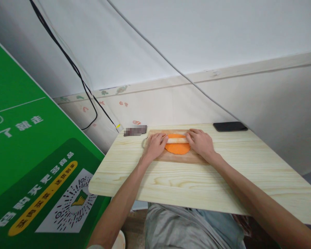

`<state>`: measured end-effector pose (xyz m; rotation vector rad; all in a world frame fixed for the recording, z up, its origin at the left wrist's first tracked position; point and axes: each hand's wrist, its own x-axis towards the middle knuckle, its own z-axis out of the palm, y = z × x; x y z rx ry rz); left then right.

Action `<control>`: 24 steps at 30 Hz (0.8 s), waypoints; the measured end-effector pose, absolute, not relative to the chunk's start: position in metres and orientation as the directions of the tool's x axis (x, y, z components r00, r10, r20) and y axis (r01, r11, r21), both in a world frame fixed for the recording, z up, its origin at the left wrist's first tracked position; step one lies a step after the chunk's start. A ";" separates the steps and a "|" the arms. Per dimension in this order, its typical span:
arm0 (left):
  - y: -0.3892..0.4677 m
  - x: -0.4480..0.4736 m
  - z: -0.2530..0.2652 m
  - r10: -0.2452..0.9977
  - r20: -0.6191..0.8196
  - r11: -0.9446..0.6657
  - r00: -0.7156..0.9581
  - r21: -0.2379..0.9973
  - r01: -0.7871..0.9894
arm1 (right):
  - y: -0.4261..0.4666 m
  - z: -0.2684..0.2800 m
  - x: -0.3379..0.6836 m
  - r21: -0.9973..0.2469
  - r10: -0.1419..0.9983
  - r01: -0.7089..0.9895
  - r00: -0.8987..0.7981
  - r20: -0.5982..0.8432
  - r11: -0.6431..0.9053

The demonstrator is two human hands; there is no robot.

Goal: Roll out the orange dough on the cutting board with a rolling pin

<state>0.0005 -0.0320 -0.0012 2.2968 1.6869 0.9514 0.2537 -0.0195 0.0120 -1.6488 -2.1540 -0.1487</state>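
A pale rolling pin (pixel 176 140) lies crosswise over a flat, rounded sheet of orange dough (pixel 178 149). Beneath the dough is a wooden cutting board (pixel 168 158) with a metal ring at its left end. My left hand (pixel 156 145) is closed around the pin's left end, and my right hand (pixel 201 141) grips its right end. Both ends of the pin are hidden under my fingers. Orange dough shows on the far and near sides of the pin.
The board rests on a light wood-grain table (pixel 176 183). A black phone (pixel 230 126) lies at the back right, and a dark, partly blurred flat object (pixel 135 130) at the back left. A green sign (pixel 28 145) stands left of the table; cables (pixel 168 62) hang along the wall.
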 end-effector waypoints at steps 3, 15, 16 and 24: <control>-0.033 0.001 -0.001 0.891 0.413 -0.382 0.187 0.462 0.801 | -0.020 0.013 0.253 -0.160 0.899 0.942 -0.216 0.381 0.294; -0.036 -0.001 -0.001 0.886 0.390 -0.428 0.249 0.486 0.762 | -0.020 0.010 0.254 -0.164 0.886 0.938 -0.217 0.410 0.306; -0.036 -0.001 -0.002 0.886 0.395 -0.429 0.244 0.496 0.755 | -0.019 0.010 0.254 -0.173 0.886 0.937 -0.211 0.412 0.303; -0.032 0.000 -0.003 0.887 0.419 -0.439 0.193 0.636 0.635 | -0.022 0.011 0.256 -0.262 0.807 0.844 -0.288 0.516 0.468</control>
